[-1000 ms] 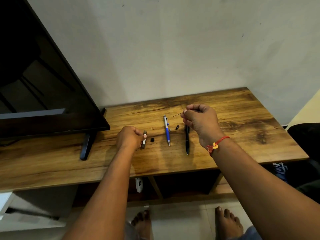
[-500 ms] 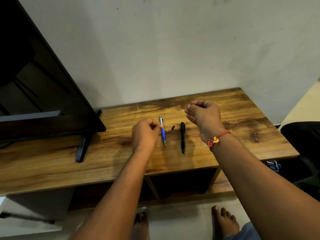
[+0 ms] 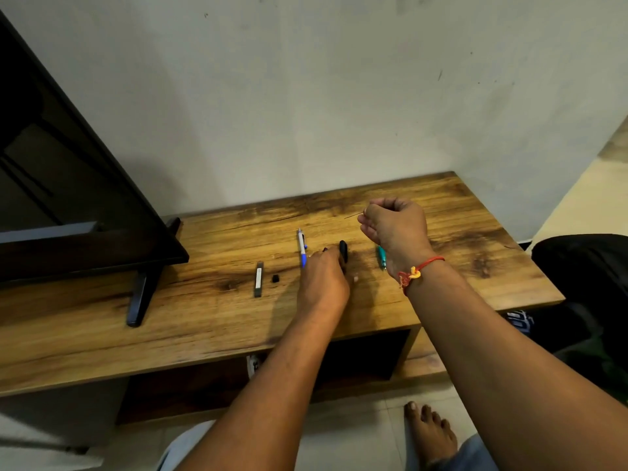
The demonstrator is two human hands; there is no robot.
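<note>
Left hand (image 3: 324, 280): reaching onto black pen (image 3: 343, 249); grip hidden, cannot tell.
Right hand (image 3: 396, 226): pinching thin lead (image 3: 353, 216); squeezing gently, avoiding snapping.

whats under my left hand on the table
A black pen: its far end sticks out past the left hand. The rest of the pen, and whether the fingers grip it, is covered by the hand.

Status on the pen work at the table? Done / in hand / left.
Done: the gray case lies on the table with a small black cap loose beside it. In hand: the right hand pinches a thin stick, likely a lead; the left hand covers the black pen, grip hidden. Left: thin stick not yet in any pen; blue pen and teal pen lie untouched.
</note>
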